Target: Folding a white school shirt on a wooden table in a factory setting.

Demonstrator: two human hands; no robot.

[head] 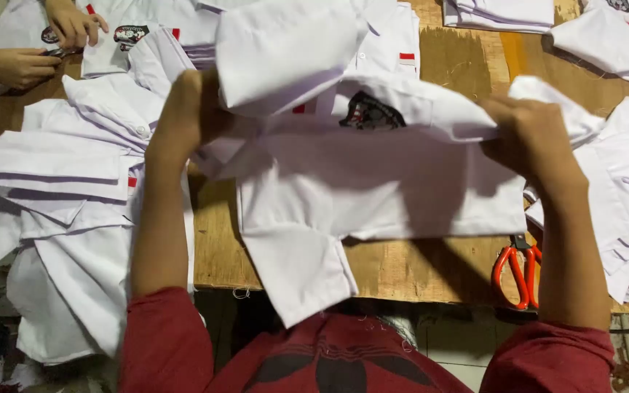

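I hold a white shirt (373, 182) up over the wooden table (416, 269), stretched between both hands. A dark round badge (371, 114) shows on its upper fold, and a sleeve hangs down toward my lap. My left hand (180, 120) grips the shirt's left edge. My right hand (529, 138) pinches its right edge. Both forearms are bare below dark red sleeves.
Stacks of white shirts (74, 167) lie at the left, more white shirts (627, 196) at the right and along the far edge. Orange-handled scissors (518, 273) rest near the table's front right. Another person's hands (30, 51) work on a shirt at the top left.
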